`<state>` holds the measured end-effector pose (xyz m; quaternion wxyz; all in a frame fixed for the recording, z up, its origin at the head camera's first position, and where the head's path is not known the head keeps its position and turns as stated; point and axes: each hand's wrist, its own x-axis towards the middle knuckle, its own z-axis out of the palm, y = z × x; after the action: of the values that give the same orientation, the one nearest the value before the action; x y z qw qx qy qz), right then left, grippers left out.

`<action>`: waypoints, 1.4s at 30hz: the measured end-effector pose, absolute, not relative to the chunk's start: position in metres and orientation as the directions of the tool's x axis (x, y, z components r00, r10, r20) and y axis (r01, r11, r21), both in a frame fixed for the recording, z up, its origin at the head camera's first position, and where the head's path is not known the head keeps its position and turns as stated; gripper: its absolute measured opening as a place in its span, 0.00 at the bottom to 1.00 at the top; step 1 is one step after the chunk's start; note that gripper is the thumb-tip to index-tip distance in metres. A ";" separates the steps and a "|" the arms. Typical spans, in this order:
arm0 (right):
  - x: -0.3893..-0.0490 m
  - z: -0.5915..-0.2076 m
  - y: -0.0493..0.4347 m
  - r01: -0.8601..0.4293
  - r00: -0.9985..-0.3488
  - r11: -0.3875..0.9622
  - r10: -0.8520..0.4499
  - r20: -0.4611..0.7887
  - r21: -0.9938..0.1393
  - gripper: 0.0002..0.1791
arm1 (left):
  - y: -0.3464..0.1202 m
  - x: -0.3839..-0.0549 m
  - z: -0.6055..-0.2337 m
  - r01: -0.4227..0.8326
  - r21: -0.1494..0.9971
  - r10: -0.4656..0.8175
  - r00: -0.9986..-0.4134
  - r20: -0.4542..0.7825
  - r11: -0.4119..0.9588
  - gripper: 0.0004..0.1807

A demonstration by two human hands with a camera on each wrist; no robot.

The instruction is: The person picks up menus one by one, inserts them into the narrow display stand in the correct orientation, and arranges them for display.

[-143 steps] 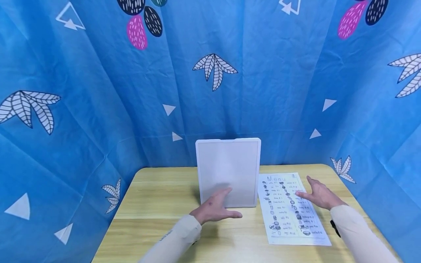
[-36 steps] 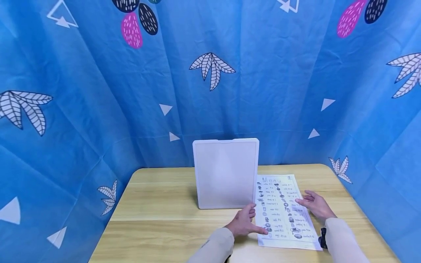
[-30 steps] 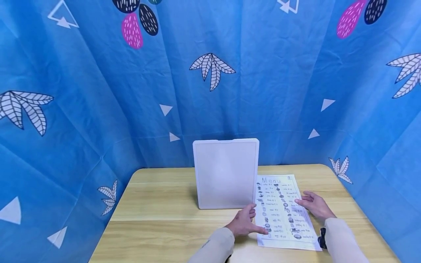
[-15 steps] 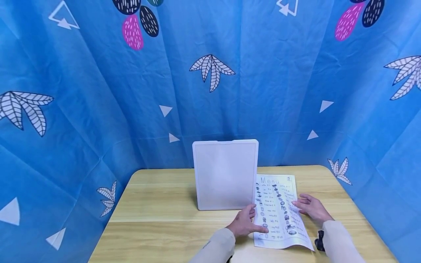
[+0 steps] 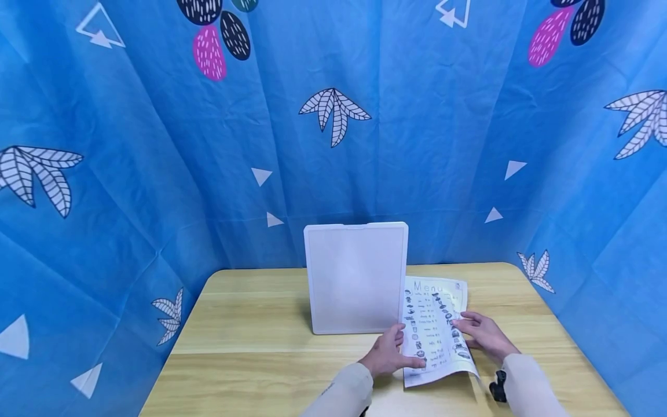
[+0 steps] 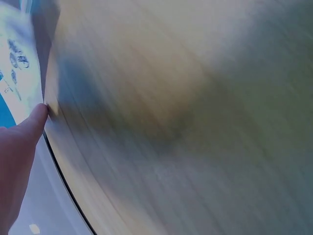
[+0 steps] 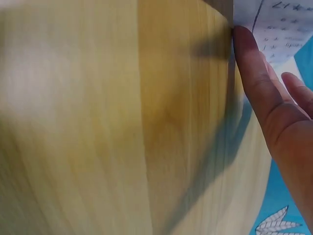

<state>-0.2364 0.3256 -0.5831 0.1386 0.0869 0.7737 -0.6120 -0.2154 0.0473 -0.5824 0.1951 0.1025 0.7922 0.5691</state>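
A white sheet (image 5: pixel 429 336) headed "Menu", with handwritten lines and small drawings, lies on the wooden table right of the white panel. Its near edge bows up off the table and its right side is bent inward. My left hand (image 5: pixel 387 352) is at the sheet's lower left edge, thumb stretched over the corner and fingertips by the edge. Along the opposite side my right hand (image 5: pixel 484 336) pinches the right edge, thumb on the printed face. In the right wrist view the thumb (image 7: pixel 249 54) lies against the sheet; the left wrist view has the left thumb (image 6: pixel 36 120) at its edge.
A white panel (image 5: pixel 356 278) with a raised rim stands upright at the back, close to the sheet's upper left edge. Behind and on both sides of the table (image 5: pixel 245 324) hangs a blue patterned curtain (image 5: pixel 333 185).
My left hand has come right from in front of the panel to the menu sheet. The right hand has moved left, bending the sheet's right side inward and lifting its near edge.
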 end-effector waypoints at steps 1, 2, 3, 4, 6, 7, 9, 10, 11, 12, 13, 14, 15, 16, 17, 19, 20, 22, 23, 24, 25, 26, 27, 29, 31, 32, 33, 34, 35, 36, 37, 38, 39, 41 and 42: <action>-0.235 -0.583 0.323 0.305 -0.946 0.228 -0.040 -0.322 -0.925 0.45 | 0.048 -0.215 -0.583 -0.058 0.941 0.382 -0.904 -0.191 0.333 0.51; -0.235 -0.583 0.321 0.310 -0.945 0.224 -0.038 -0.326 -0.924 0.44 | 0.048 -0.215 -0.583 -0.056 0.939 0.380 -0.905 -0.190 0.339 0.51; -0.234 -0.583 0.319 0.310 -0.944 0.226 -0.045 -0.328 -0.923 0.44 | 0.048 -0.215 -0.583 -0.052 0.937 0.379 -0.906 -0.189 0.344 0.51; -0.233 -0.582 0.318 0.314 -0.942 0.226 -0.049 -0.333 -0.922 0.44 | 0.048 -0.215 -0.583 -0.056 0.936 0.375 -0.907 -0.194 0.348 0.50; -0.231 -0.582 0.315 0.331 -0.936 0.212 -0.048 -0.348 -0.920 0.43 | 0.049 -0.214 -0.583 -0.050 0.933 0.373 -0.908 -0.191 0.358 0.51; -0.230 -0.582 0.313 0.342 -0.932 0.204 -0.047 -0.358 -0.917 0.43 | 0.049 -0.214 -0.583 -0.051 0.930 0.371 -0.908 -0.195 0.363 0.51; -0.228 -0.581 0.311 0.351 -0.929 0.203 -0.050 -0.367 -0.914 0.44 | 0.050 -0.214 -0.583 -0.048 0.927 0.372 -0.907 -0.196 0.371 0.50; -0.227 -0.580 0.309 0.361 -0.926 0.196 -0.044 -0.376 -0.912 0.43 | 0.050 -0.213 -0.583 -0.049 0.927 0.372 -0.907 -0.198 0.373 0.50; -0.226 -0.580 0.308 0.365 -0.924 0.195 -0.039 -0.379 -0.910 0.43 | 0.050 -0.213 -0.583 -0.050 0.926 0.372 -0.906 -0.200 0.375 0.50; -0.225 -0.580 0.307 0.367 -0.924 0.200 -0.031 -0.380 -0.908 0.41 | 0.051 -0.212 -0.583 -0.051 0.925 0.372 -0.906 -0.201 0.376 0.50; -0.224 -0.579 0.305 0.366 -0.925 0.208 -0.022 -0.379 -0.907 0.39 | 0.051 -0.212 -0.584 -0.049 0.924 0.372 -0.906 -0.201 0.379 0.50; -0.223 -0.579 0.304 0.364 -0.927 0.216 -0.013 -0.376 -0.906 0.36 | 0.051 -0.212 -0.584 -0.042 0.924 0.375 -0.906 -0.195 0.381 0.50; -0.222 -0.580 0.303 0.364 -0.927 0.222 -0.002 -0.374 -0.904 0.33 | 0.051 -0.212 -0.584 -0.037 0.923 0.374 -0.907 -0.192 0.384 0.50; -0.222 -0.580 0.302 0.362 -0.929 0.237 0.013 -0.369 -0.902 0.30 | 0.051 -0.212 -0.584 -0.034 0.922 0.375 -0.907 -0.190 0.385 0.50; -0.221 -0.581 0.301 0.359 -0.931 0.248 0.029 -0.364 -0.900 0.26 | 0.051 -0.212 -0.585 -0.031 0.923 0.376 -0.908 -0.187 0.384 0.50; -0.221 -0.580 0.299 0.356 -0.933 0.272 0.057 -0.354 -0.894 0.21 | 0.051 -0.212 -0.586 -0.025 0.922 0.367 -0.913 -0.179 0.387 0.51; -0.221 -0.580 0.298 0.350 -0.936 0.284 0.063 -0.347 -0.893 0.21 | 0.051 -0.212 -0.586 -0.028 0.923 0.358 -0.917 -0.177 0.385 0.52; -0.221 -0.577 0.297 0.338 -0.940 0.303 0.075 -0.332 -0.891 0.20 | 0.051 -0.214 -0.587 -0.028 0.922 0.337 -0.926 -0.169 0.385 0.52; -0.220 -0.575 0.297 0.334 -0.942 0.305 0.080 -0.325 -0.892 0.20 | 0.051 -0.214 -0.587 -0.022 0.922 0.325 -0.932 -0.159 0.387 0.51; -0.220 -0.573 0.297 0.328 -0.944 0.308 0.084 -0.318 -0.893 0.20 | 0.051 -0.215 -0.588 -0.017 0.921 0.314 -0.938 -0.150 0.389 0.50; -0.220 -0.571 0.297 0.314 -0.949 0.316 0.081 -0.305 -0.895 0.21 | 0.051 -0.216 -0.588 -0.010 0.923 0.307 -0.942 -0.138 0.384 0.49; -0.220 -0.569 0.297 0.308 -0.951 0.316 0.084 -0.297 -0.897 0.21 | 0.051 -0.216 -0.588 -0.014 0.928 0.298 -0.945 -0.133 0.372 0.48; -0.220 -0.567 0.298 0.306 -0.952 0.312 0.088 -0.293 -0.899 0.21 | 0.052 -0.217 -0.587 -0.009 0.933 0.293 -0.948 -0.122 0.359 0.46; -0.219 -0.565 0.299 0.304 -0.953 0.295 0.094 -0.289 -0.906 0.22 | 0.052 -0.218 -0.587 -0.019 0.948 0.285 -0.952 -0.115 0.317 0.44; -0.219 -0.564 0.301 0.299 -0.954 0.278 0.088 -0.286 -0.913 0.24 | 0.053 -0.219 -0.586 -0.044 0.963 0.275 -0.954 -0.120 0.265 0.41; -0.219 -0.564 0.301 0.306 -0.952 0.262 0.094 -0.291 -0.915 0.24 | 0.054 -0.219 -0.586 -0.059 0.970 0.272 -0.954 -0.124 0.236 0.39; -0.218 -0.563 0.302 0.307 -0.952 0.252 0.094 -0.292 -0.918 0.24 | 0.055 -0.219 -0.585 -0.071 0.974 0.266 -0.955 -0.129 0.216 0.38; -0.218 -0.564 0.302 0.307 -0.952 0.241 0.096 -0.292 -0.921 0.25 | 0.055 -0.219 -0.585 -0.081 0.976 0.260 -0.956 -0.133 0.200 0.37; -0.218 -0.563 0.302 0.303 -0.953 0.238 0.091 -0.289 -0.923 0.26 | 0.056 -0.220 -0.584 -0.087 0.979 0.256 -0.958 -0.133 0.184 0.35; -0.217 -0.563 0.302 0.299 -0.954 0.234 0.089 -0.286 -0.925 0.26 | 0.056 -0.220 -0.584 -0.092 0.981 0.250 -0.959 -0.134 0.173 0.34; -0.217 -0.563 0.302 0.297 -0.955 0.230 0.089 -0.284 -0.927 0.27 | 0.056 -0.220 -0.583 -0.095 0.983 0.246 -0.960 -0.132 0.157 0.33; -0.216 -0.563 0.302 0.296 -0.955 0.227 0.092 -0.283 -0.928 0.27 | 0.056 -0.220 -0.583 -0.097 0.985 0.241 -0.962 -0.129 0.141 0.32; -0.216 -0.563 0.302 0.294 -0.956 0.228 0.092 -0.280 -0.928 0.27 | 0.057 -0.220 -0.582 -0.098 0.986 0.232 -0.964 -0.128 0.133 0.32; -0.215 -0.562 0.302 0.294 -0.956 0.226 0.094 -0.279 -0.929 0.28 | 0.057 -0.220 -0.581 -0.092 0.989 0.225 -0.968 -0.116 0.111 0.31; -0.214 -0.562 0.302 0.299 -0.954 0.219 0.097 -0.284 -0.929 0.28 | 0.057 -0.220 -0.579 -0.089 0.991 0.220 -0.969 -0.110 0.103 0.31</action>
<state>-0.2140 0.3024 -0.5621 0.0823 0.1276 0.7765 -0.6115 -0.2201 0.0566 -0.5792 0.1157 0.0449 0.7335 0.6683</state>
